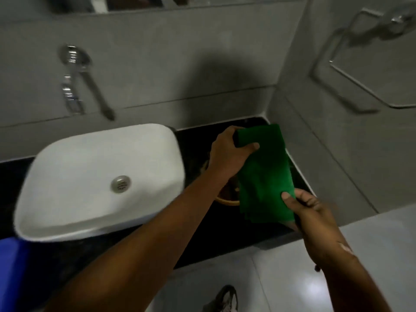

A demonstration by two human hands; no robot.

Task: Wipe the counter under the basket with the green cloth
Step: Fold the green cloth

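- Overall, the black counter (202, 242) runs across the middle of the frame, from the left edge to the tiled corner at the right, and it carries everything for this task.
- At the centre left, the white basin (90, 176) takes most of the counter; only the dark part at its right side is free.
- Slightly right of the centre, the green cloth (263, 174) is held up above this free part, stretched from the upper end to the lower end between the two hands; it does not touch the counter.
- At the upper end of the cloth, the left hand (229, 152) has its fingers closed around the edge of the cloth, with the thumb on top.
- At the lower right, the right hand (313, 210) pinches the lower corner of the cloth, thumb pressed on the green side.
- Under the cloth and the left forearm, only a curved piece of the basket (227, 200) rim shows; it seems to stand on the counter, just beside the basin.
- I judge that the step in hand is preparing the cloth; wiping has not begun.
- For the next move, one hand probably must release the cloth and lift or shift the basket, so the other can bring the cloth down on the place below it.
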